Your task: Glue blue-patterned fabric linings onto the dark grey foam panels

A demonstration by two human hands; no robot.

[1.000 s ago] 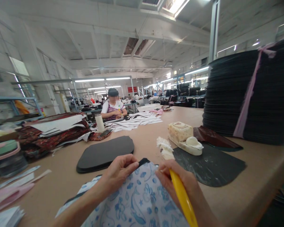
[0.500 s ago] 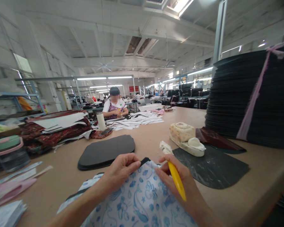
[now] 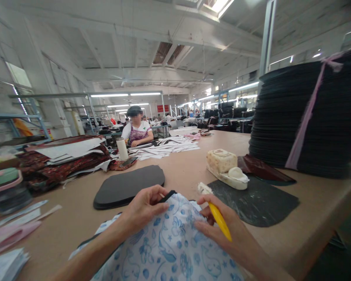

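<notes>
A white fabric with blue sea-animal print [image 3: 169, 246] lies over a black board whose top edge [image 3: 167, 196] peeks out at the near table edge. My left hand [image 3: 143, 208] pinches the fabric over that black edge with closed fingers. My right hand [image 3: 222, 228] grips a yellow-handled brush [image 3: 218, 218], its white bristles [image 3: 204, 189] resting by the fabric's top right. Both hands press on the fabric.
A black oval board [image 3: 128, 186] lies ahead on the left, a dark glue-smeared mat [image 3: 257, 201] on the right with a cream glue dish [image 3: 226, 169]. A tall stack of black boards [image 3: 304, 117] tied with pink ribbon stands far right. Another person [image 3: 136, 130] sits across the table.
My right hand has lowered the brush and tilted it flatter, bringing the bristles down beside the fabric. My left hand keeps its pinch at the black edge.
</notes>
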